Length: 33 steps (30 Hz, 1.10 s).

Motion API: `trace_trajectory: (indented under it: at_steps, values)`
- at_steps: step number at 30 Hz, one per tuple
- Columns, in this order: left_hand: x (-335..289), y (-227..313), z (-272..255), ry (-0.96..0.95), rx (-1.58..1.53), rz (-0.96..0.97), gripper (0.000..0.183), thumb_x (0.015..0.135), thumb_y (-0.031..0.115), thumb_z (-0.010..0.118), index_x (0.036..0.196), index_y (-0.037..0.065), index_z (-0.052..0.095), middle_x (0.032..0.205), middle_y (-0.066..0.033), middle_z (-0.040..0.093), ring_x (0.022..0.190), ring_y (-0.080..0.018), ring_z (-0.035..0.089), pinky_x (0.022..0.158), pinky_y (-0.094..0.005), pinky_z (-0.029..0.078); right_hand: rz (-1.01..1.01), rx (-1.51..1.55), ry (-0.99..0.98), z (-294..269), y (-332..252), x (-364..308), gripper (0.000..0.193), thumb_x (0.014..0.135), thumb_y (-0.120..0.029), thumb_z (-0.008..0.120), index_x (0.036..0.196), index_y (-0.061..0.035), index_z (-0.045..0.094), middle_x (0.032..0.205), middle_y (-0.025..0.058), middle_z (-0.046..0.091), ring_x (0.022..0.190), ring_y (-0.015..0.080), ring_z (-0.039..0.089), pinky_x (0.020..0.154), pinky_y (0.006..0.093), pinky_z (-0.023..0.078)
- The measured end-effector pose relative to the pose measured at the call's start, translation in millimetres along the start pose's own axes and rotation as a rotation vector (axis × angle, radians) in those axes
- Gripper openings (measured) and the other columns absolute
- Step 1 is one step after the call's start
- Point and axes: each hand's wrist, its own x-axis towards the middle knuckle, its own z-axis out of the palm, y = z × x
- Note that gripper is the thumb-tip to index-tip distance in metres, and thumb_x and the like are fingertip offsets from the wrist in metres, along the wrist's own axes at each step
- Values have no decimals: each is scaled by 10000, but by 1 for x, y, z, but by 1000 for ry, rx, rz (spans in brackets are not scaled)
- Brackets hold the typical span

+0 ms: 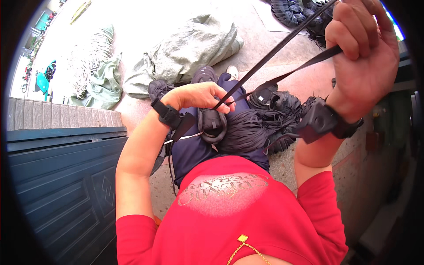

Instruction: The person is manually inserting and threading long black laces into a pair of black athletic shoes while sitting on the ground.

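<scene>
One red shirt (pixel 265 221) fills the near side of my view; past it, dark trousers (pixel 185 154) form a lap. A black shoe (pixel 213 123) sits there, apparently between the legs, where I judge the thighs steady it. Just right of it lies a bundle of black cords (pixel 243 132), probably put there for easy reach. At the shoe's far end, the left hand (pixel 198 95) pinches a black lace (pixel 274 55) between thumb and fingers. The right hand (pixel 364 57) is raised well to the right, fingers curled around two strands; I take that height as drawing them out, since the upper runs straight and the lower sags slightly. More black shoes (pixel 265 95) lie right of the legs. Farther off I see a slumped grey sack (pixel 194 44), its contents hidden.
</scene>
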Motion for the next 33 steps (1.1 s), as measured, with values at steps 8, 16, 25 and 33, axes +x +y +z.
trace_trajectory:
  at_steps: [8, 16, 25, 33]
  values:
    - [-90, -15, -69, 825, -733, 312, 150, 876, 157, 481, 844, 27, 546, 770, -56, 571, 721, -160, 557, 744, -306, 441, -45, 132, 488, -102, -71, -69, 136, 811, -86, 376, 691, -56, 319, 698, 51, 309, 664, 164, 315, 631, 311, 275]
    - [-209, -60, -101, 1272, -930, 115, 100, 884, 181, 470, 890, 81, 468, 650, 22, 397, 547, -89, 361, 509, -240, 317, -148, -156, 762, -133, -66, -116, 135, 819, -103, 393, 700, -42, 374, 691, 52, 349, 631, 155, 337, 584, 291, 293]
    - [-65, -98, 42, 802, -402, -278, 239, 863, 184, 502, 1012, 11, 572, 684, -2, 546, 594, -74, 498, 554, -202, 419, 740, -1058, 480, -119, 167, -172, 185, 789, -96, 538, 941, -5, 590, 705, 65, 600, 635, 141, 560, 583, 283, 456]
    - [-46, -110, 76, 914, 125, -357, 229, 840, 149, 495, 1002, -1, 557, 630, -80, 581, 584, -164, 570, 565, -289, 434, 737, -1448, 426, -113, 227, -196, 187, 781, -156, 500, 777, -7, 611, 773, 208, 597, 771, 368, 571, 679, 419, 452]
